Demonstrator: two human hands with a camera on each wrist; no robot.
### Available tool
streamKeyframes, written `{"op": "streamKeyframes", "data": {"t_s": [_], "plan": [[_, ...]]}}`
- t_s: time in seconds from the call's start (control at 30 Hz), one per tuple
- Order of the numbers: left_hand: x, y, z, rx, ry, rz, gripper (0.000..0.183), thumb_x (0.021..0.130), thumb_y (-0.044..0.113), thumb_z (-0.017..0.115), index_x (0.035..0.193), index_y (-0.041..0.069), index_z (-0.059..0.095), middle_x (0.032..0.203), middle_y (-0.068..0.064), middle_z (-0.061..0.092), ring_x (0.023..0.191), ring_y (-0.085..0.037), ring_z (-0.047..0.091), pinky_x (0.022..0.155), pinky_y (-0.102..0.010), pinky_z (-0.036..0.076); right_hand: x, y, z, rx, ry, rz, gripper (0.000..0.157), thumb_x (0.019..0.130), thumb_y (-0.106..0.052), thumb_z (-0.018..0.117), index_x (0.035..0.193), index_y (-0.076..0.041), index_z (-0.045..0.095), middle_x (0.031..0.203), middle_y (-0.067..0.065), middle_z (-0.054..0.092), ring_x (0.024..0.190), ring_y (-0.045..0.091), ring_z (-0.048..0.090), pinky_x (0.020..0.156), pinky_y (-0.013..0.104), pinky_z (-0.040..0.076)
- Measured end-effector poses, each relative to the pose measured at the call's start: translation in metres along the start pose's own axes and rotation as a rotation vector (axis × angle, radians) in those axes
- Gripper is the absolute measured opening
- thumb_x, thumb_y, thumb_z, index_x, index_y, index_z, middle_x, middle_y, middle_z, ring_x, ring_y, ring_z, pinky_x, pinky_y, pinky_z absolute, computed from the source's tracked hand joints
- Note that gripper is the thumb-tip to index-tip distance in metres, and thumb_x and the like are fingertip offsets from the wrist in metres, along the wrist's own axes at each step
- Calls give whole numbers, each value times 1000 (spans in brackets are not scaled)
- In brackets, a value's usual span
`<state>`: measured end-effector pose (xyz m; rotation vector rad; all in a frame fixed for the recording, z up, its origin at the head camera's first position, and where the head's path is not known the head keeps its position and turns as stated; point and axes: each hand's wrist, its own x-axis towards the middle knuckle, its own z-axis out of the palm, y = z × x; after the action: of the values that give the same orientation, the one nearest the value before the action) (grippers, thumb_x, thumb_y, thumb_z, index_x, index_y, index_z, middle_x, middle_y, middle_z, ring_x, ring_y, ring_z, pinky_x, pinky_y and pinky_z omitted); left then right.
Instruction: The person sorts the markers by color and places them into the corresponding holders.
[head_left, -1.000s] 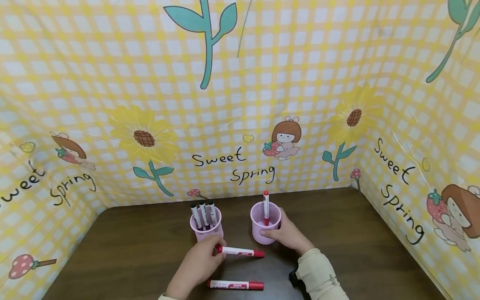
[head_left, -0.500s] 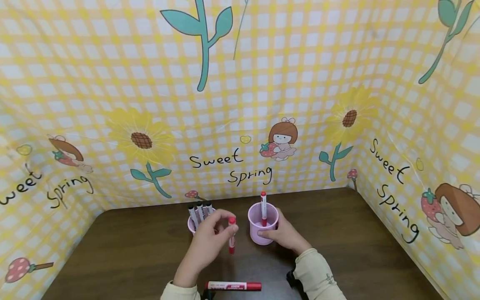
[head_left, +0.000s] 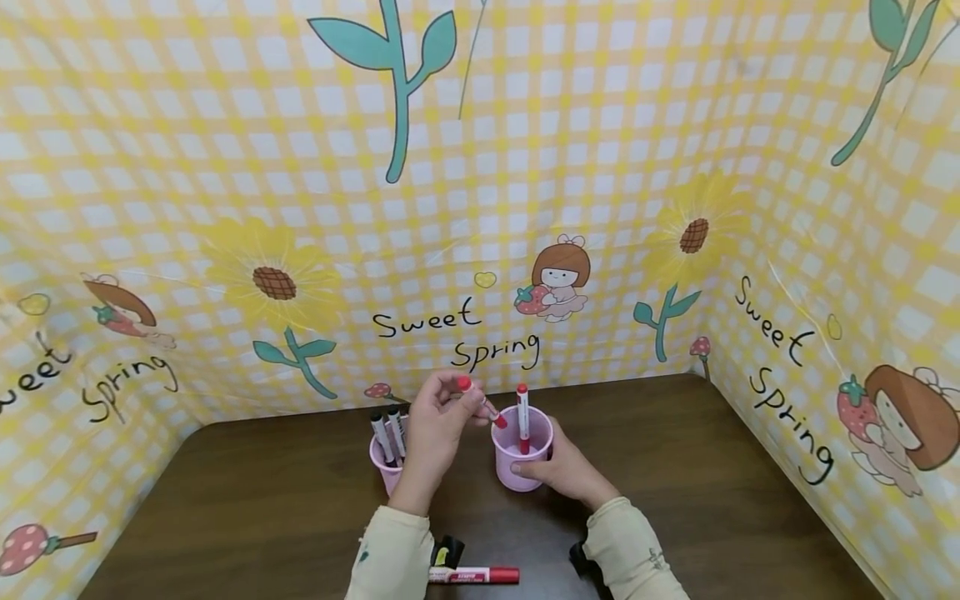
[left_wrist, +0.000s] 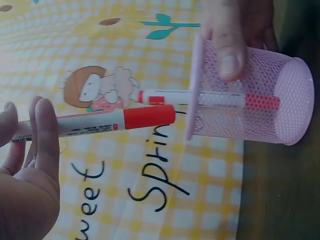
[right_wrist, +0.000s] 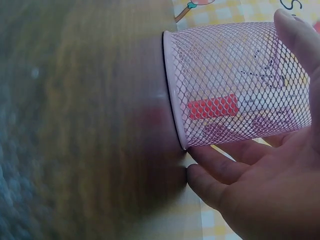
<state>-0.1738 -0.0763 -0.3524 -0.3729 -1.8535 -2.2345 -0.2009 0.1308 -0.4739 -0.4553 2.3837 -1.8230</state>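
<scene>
My left hand pinches a red marker between thumb and fingers. The marker slants, its lower red end at the near-left rim of a pink mesh pen cup. Inside that cup stands another red marker, seen through the mesh in both wrist views. My right hand grips the cup from its right side, thumb across the front and fingers behind; the right wrist view shows fingertips by the cup's base.
Left of my left hand stands a second pink pen cup with black-capped markers, partly hidden by the hand. A red marker lies on the brown table, near my left sleeve. A patterned cloth walls the table.
My left hand has lifted the red marker off the table, turned it upright, and carried it up and right to the cup. My right hand stays on the cup.
</scene>
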Motion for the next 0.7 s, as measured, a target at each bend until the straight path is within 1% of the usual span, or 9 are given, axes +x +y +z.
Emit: {"op": "streamKeyframes", "data": {"t_s": [0.13, 0.3, 0.37, 0.53, 0.63, 0.7], "plan": [[5, -11, 3, -7, -14, -20, 31, 93, -11, 65, 121, -9, 55, 105, -19, 65, 77, -21, 69, 73, -38, 59, -1, 0, -1, -5, -4, -1, 88, 80, -19, 87, 148, -2, 34, 138, 16, 51, 122, 32, 52, 105, 54, 39], [10, -21, 4, 15, 8, -33, 26, 95, -7, 65, 120, -11, 59, 106, -20, 68, 76, -21, 70, 75, -41, 59, 0, -2, -2, 13, -4, -6, 87, 80, -17, 86, 148, -2, 34, 138, 16, 52, 122, 32, 52, 105, 52, 38], [11, -23, 4, 29, 16, -46, 27, 95, -5, 65, 120, -11, 60, 105, -20, 68, 75, -20, 69, 74, -40, 59, 0, -2, -2, 17, -3, -8, 87, 79, -15, 86, 148, -2, 35, 137, 16, 52, 122, 32, 52, 104, 51, 38], [14, -28, 4, 120, 41, -90, 29, 94, -2, 68, 123, -7, 64, 98, -16, 65, 73, -15, 63, 70, -34, 59, -1, -3, -2, 21, -4, -17, 87, 78, -14, 87, 148, -3, 36, 137, 16, 53, 121, 33, 53, 103, 51, 39], [16, -32, 3, 180, 45, -107, 29, 94, -1, 69, 123, -4, 66, 98, -15, 65, 72, -15, 60, 70, -35, 58, -1, -3, -2, 12, -6, -11, 87, 78, -14, 87, 148, -4, 35, 136, 15, 53, 121, 32, 53, 103, 50, 40], [17, -35, 3, 223, 34, -111, 28, 94, 0, 69, 121, -3, 66, 99, -12, 65, 71, -16, 59, 70, -36, 58, -1, -3, -3, 7, -3, -7, 88, 78, -14, 87, 148, -4, 35, 136, 14, 54, 121, 32, 54, 103, 50, 40]]}}
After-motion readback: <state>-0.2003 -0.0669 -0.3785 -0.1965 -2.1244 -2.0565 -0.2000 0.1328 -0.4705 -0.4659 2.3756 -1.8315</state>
